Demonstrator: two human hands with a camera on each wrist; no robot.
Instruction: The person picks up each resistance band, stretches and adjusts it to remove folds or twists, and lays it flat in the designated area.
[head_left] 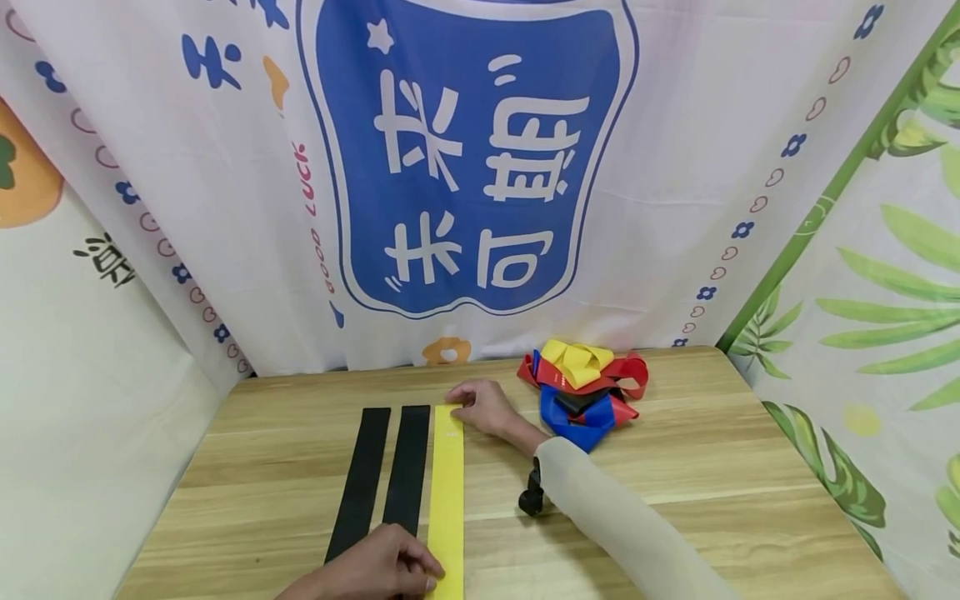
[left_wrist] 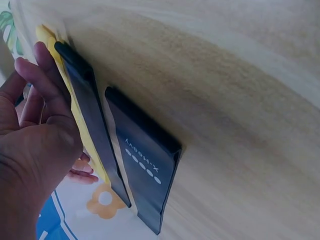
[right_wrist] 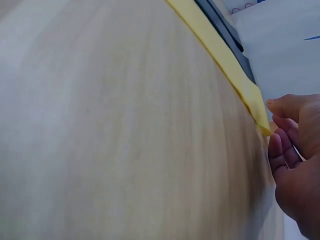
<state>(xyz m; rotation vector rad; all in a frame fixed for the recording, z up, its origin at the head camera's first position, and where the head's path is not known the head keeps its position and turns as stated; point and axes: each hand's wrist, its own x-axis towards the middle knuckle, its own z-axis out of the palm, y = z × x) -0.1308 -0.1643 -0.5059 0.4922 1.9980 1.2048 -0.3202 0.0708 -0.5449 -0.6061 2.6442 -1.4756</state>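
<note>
A flat yellow band (head_left: 447, 492) lies lengthwise on the table, with small pale print near its far end. My right hand (head_left: 483, 406) is at that far end; its thumb and fingertips stand apart around the band's corner in the right wrist view. Lower down, my left hand (head_left: 378, 565) touches the yellow band's left edge with bent, loose fingertips. Two black bands (head_left: 365, 471) (head_left: 407, 467) lie side by side to the left of the yellow one, and the left forearm side of the hand covers their near parts. The outer black band (left_wrist: 142, 155) carries white print reading "X-Heavy" and several dots.
A loose pile of red, blue, yellow and black bands (head_left: 581, 387) sits at the table's back right, beyond my right forearm. Printed cloth (head_left: 465, 167) hangs along the back edge of the wooden table (head_left: 247, 475). A small black device (head_left: 531, 498) is at my right wrist.
</note>
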